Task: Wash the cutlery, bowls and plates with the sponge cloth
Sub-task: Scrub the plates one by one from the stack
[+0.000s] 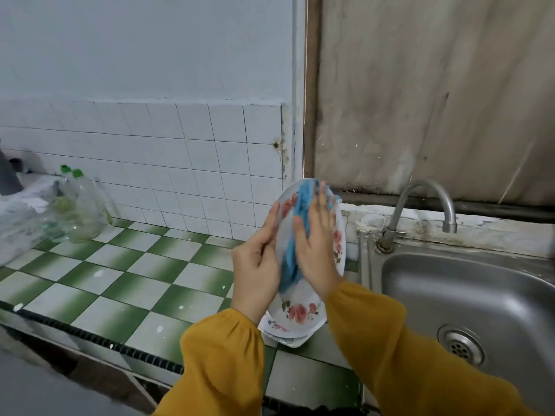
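1. the left hand is the grip. at centre frame its thumb lies on the face, and its fingers curl behind the left rim, of a white oval plate with pink rose print. it is clenched on that rim about midway along.
2. the right hand grasps nothing. its fingers are straight and together, and it presses a blue sponge cloth flat against the plate's face, just right of the grip.
3. the plate stands nearly upright with its face toward the camera. its long axis runs from the lower centre of the frame up toward the middle. the cloth lies along that same axis, from the top rim down past the palm.
4. the relation that matters, as i judge it: the bare rose-print end lies below the right hand, along the long axis. the next stroke should run down that axis while the left grip braces the rim against the push.
5. the plate's lower end hangs over a second white plate lying flat on the green-and-white tiled surface. i cannot tell whether the two plates touch.
6. the steel sink and curved metal tap sit at the right of the frame, nearer the right hand. no water shows at the spout.
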`<state>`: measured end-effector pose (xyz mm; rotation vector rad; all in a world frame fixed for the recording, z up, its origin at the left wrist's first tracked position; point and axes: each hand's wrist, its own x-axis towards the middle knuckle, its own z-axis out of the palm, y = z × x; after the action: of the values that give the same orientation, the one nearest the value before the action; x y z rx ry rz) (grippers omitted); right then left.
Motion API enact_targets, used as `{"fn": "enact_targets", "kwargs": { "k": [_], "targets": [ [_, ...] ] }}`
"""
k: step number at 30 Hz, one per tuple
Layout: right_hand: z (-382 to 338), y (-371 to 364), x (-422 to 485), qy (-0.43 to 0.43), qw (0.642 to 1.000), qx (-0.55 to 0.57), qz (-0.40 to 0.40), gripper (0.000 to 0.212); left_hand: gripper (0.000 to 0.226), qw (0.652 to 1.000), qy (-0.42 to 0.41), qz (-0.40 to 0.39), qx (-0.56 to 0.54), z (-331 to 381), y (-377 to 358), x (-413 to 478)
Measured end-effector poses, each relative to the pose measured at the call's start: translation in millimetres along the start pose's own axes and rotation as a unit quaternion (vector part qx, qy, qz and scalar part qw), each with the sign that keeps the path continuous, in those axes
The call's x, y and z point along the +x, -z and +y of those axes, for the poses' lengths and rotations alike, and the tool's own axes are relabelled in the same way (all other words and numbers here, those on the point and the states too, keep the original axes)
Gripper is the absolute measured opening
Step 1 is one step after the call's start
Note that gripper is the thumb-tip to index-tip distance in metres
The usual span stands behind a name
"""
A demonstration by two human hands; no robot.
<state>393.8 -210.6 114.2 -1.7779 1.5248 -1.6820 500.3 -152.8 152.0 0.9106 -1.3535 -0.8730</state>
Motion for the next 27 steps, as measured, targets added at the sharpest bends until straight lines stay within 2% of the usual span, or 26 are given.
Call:
{"fn": "enact_targets", "kwargs": {
  "k": [2, 4, 6, 8, 10, 14, 17, 19, 21, 24, 27],
  "targets": [
    [4, 0, -28, 0.087, 0.995, -0.014, -0.054, 0.061, 0.05, 1.0, 0.001, 0.021, -0.006, 2, -4, 2],
    [23, 11, -54, 0.165, 0.98, -0.047, -0.103, 0.061, 0.048, 0.997, 0.017, 0.049, -0.062, 2, -3, 5],
    [49, 34, -67, 0.178, 0.976, -0.056, -0.115, 0.06, 0.044, 0.99, 0.032, 0.076, -0.118, 5, -5, 6],
    [69, 59, -71, 0.12, 0.987, -0.061, -0.092, 0.059, 0.042, 0.983, 0.042, 0.098, -0.147, 9, -8, 5],
    [78, 86, -68, 0.049, 0.996, -0.059, -0.037, 0.052, 0.04, 0.982, 0.042, 0.109, -0.15, 13, -16, -1],
    [79, 135, -59, -0.001, 0.996, -0.066, 0.061, 0.036, 0.039, 0.98, 0.046, 0.12, -0.15, 18, -38, -19],
    [71, 167, -60, -0.092, 0.988, -0.008, 0.121, 0.049, 0.039, 0.974, 0.055, 0.158, -0.154, 16, -54, -33],
    [65, 192, -67, -0.149, 0.976, -0.025, 0.155, 0.059, 0.04, 0.964, 0.081, 0.193, -0.165, 11, -64, -45],
    [60, 222, -76, -0.21, 0.964, -0.042, 0.16, 0.06, 0.041, 0.95, 0.123, 0.215, -0.192, 4, -77, -59],
    [48, 253, -89, -0.271, 0.952, 0.026, 0.14, 0.044, 0.042, 0.932, 0.176, 0.22, -0.227, 1, -96, -78],
    [28, 282, -108, -0.274, 0.947, 0.106, 0.132, 0.03, 0.043, 0.931, 0.203, 0.209, -0.219, -1, -122, -100]
  ]
}}
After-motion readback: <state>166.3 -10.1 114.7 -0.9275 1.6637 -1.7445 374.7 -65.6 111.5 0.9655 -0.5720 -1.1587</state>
